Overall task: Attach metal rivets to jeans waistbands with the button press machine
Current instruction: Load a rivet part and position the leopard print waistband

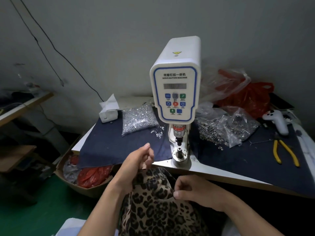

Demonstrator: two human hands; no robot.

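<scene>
Both hands pinch the leopard-print waistband: left grip above, right grip beside

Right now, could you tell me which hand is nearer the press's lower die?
Left. The left hand is raised at the table edge, just left of the lower die. The right hand sits lower, pinching the leopard-print fabric below the table.
</scene>
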